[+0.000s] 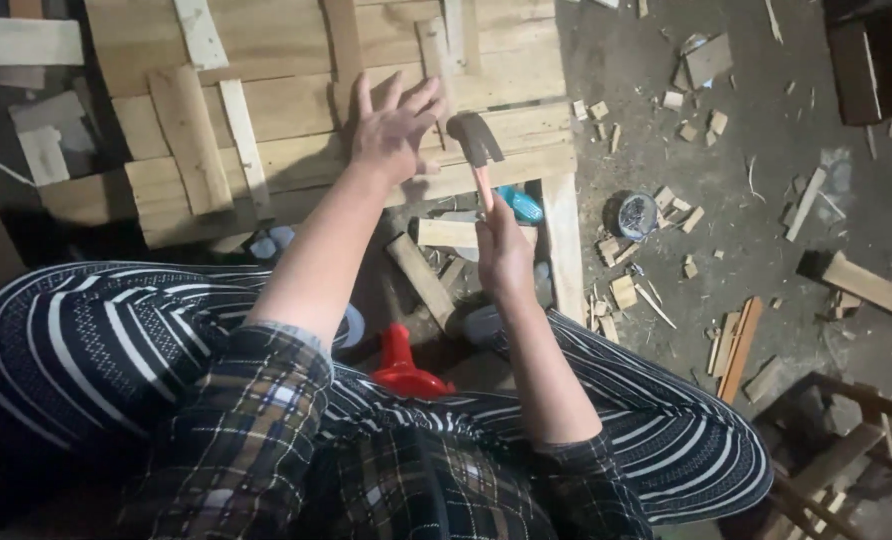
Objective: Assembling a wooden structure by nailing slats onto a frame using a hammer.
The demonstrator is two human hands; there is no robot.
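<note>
My right hand (504,255) grips the pinkish handle of a hammer (474,140), its dark metal head raised over the planks. My left hand (391,130) hovers over or rests on the wooden pallet-like panel (296,110), fingers spread apart, thumb close to the hammer head. Whether a nail sits under the fingers cannot be seen. The panel is made of pale boards with cross slats (188,135) lying on top.
Wood offcuts and chips litter the dark floor (746,200) at right. A round tin (636,215) stands among them. A red plastic thing (403,370) lies between my knees, with a blue item (521,205) and a loose wood block (446,233) below the panel's edge.
</note>
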